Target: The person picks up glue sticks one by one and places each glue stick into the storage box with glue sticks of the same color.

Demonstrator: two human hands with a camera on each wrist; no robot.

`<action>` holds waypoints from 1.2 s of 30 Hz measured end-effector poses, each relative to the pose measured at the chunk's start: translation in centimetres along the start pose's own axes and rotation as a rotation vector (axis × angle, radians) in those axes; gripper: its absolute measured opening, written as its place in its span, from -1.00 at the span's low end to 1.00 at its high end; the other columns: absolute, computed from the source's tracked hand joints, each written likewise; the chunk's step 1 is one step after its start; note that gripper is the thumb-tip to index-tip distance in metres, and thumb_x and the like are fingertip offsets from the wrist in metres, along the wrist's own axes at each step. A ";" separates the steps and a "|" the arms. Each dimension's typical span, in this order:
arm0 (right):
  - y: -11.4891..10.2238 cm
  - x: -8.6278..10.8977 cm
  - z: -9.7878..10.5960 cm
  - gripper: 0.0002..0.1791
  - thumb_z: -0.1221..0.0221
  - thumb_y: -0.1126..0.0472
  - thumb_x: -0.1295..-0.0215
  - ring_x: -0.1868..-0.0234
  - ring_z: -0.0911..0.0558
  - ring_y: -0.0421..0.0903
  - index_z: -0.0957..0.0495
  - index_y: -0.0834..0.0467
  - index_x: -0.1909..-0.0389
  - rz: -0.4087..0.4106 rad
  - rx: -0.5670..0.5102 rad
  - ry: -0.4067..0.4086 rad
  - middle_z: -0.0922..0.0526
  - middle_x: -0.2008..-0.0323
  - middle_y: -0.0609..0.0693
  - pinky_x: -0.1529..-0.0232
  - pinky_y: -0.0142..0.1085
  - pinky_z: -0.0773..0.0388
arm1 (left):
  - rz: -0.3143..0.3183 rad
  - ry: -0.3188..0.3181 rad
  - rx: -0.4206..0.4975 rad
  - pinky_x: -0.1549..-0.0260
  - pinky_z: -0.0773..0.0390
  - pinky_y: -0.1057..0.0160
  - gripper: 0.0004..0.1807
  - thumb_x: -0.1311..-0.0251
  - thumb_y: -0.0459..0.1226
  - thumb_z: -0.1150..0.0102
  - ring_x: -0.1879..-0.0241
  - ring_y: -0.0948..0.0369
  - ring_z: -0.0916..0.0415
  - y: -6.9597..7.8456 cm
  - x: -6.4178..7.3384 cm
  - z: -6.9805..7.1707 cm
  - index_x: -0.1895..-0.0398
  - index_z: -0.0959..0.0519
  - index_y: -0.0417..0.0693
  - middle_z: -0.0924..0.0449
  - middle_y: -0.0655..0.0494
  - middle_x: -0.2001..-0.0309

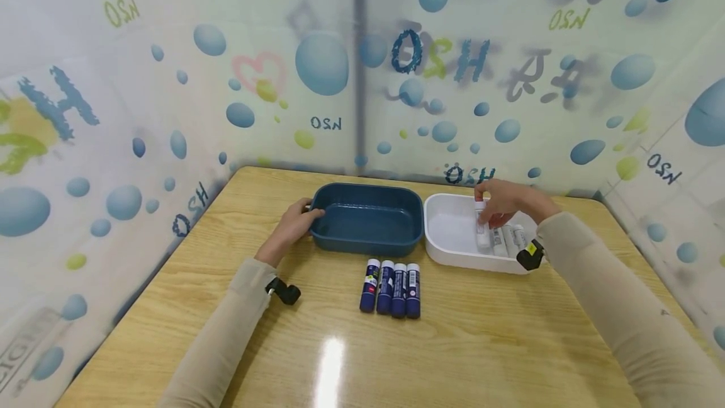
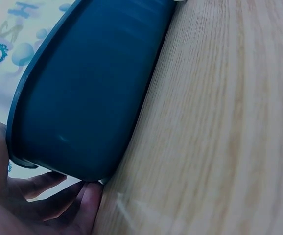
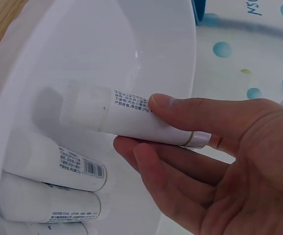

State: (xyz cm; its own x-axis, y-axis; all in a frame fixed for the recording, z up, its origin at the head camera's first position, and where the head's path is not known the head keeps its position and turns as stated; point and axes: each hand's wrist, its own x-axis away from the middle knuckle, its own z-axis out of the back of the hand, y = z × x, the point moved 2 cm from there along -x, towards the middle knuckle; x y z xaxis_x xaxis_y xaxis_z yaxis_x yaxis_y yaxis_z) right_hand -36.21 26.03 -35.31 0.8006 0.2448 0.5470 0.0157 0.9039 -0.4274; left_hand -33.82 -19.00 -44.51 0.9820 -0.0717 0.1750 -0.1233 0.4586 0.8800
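Note:
My left hand [image 1: 297,219] grips the left end of a dark blue tray [image 1: 368,247], thumb over the rim. In the left wrist view its fingers [image 2: 90,203] touch the outer end of that tray near the table. On the right, my right hand [image 1: 506,200] pinches a white glue stick [image 3: 127,115] between thumb and fingers, inside a white tray [image 1: 453,259]. The stick is tilted, and whether its lower end touches the tray floor I cannot tell. Several other white glue sticks [image 3: 58,164] lie side by side in the same tray, partly hidden by my hand in the head view.
Several navy glue sticks [image 1: 399,291] with white caps lie in a row on the wooden table [image 1: 481,345], in front of the dark blue tray. The two trays stand end to end. Behind the table hangs a patterned curtain [image 1: 272,131].

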 end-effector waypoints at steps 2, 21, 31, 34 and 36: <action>0.1 -0.2 -0.2 -0.47 -0.37 0.18 -0.35 0.24 -0.66 -0.06 -0.34 0.23 -0.19 -0.017 0.011 -0.012 -0.63 0.17 0.13 0.11 -0.26 -0.74 | 0.001 0.003 -0.005 0.11 -0.63 0.27 -0.35 -0.56 -0.05 0.02 -0.16 -0.02 -0.58 0.0 0.0 0.0 -0.58 -0.22 -0.13 -0.43 -0.25 -0.38; 0.9 -0.4 -0.7 -0.57 -0.32 0.17 -0.39 0.34 -0.67 -0.09 -0.44 0.25 -0.15 -0.056 0.049 0.018 -0.67 0.25 0.10 0.26 -0.30 -0.71 | -0.001 -0.005 0.002 0.08 -0.66 0.23 -0.35 -0.56 -0.07 0.03 -0.20 -0.05 -0.57 0.1 0.2 0.1 -0.58 -0.20 -0.14 -0.42 -0.27 -0.38; 1.4 -0.5 -1.2 -0.57 -0.33 0.09 -0.39 0.22 -0.63 -0.02 -0.49 0.17 -0.17 -0.095 0.058 -0.001 -0.65 0.21 0.10 0.20 -0.30 -0.66 | 0.008 -0.019 0.026 -0.06 -0.67 0.13 -0.35 -0.57 -0.07 0.04 -0.29 -0.10 -0.53 0.3 0.2 0.0 -0.59 -0.18 -0.14 -0.38 -0.27 -0.43; 1.4 -0.5 -1.5 -0.57 -0.34 0.08 -0.38 0.20 -0.62 -0.01 -0.52 0.17 -0.15 -0.097 0.076 -0.005 -0.64 0.21 0.09 0.17 -0.29 -0.66 | 0.008 -0.011 0.022 -0.01 -0.68 0.17 -0.36 -0.57 -0.07 0.04 -0.25 -0.09 -0.56 0.3 0.2 0.0 -0.58 -0.19 -0.15 -0.40 -0.27 -0.40; 1.5 -0.6 -1.7 -0.58 -0.34 0.08 -0.37 0.20 -0.61 -0.01 -0.53 0.17 -0.14 -0.102 0.095 -0.020 -0.64 0.22 0.09 0.17 -0.28 -0.66 | 0.011 -0.005 0.019 0.02 -0.68 0.19 -0.36 -0.57 -0.08 0.04 -0.22 -0.08 -0.57 0.2 0.2 0.0 -0.58 -0.21 -0.14 -0.42 -0.27 -0.38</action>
State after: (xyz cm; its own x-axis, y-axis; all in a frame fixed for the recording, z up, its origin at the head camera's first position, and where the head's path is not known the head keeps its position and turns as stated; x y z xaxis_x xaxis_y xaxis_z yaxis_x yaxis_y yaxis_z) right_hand -35.65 26.70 -37.49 0.7855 0.1557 0.5989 0.0392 0.9533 -0.2994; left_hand -33.66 -18.90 -44.26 0.9798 -0.0712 0.1868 -0.1368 0.4425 0.8863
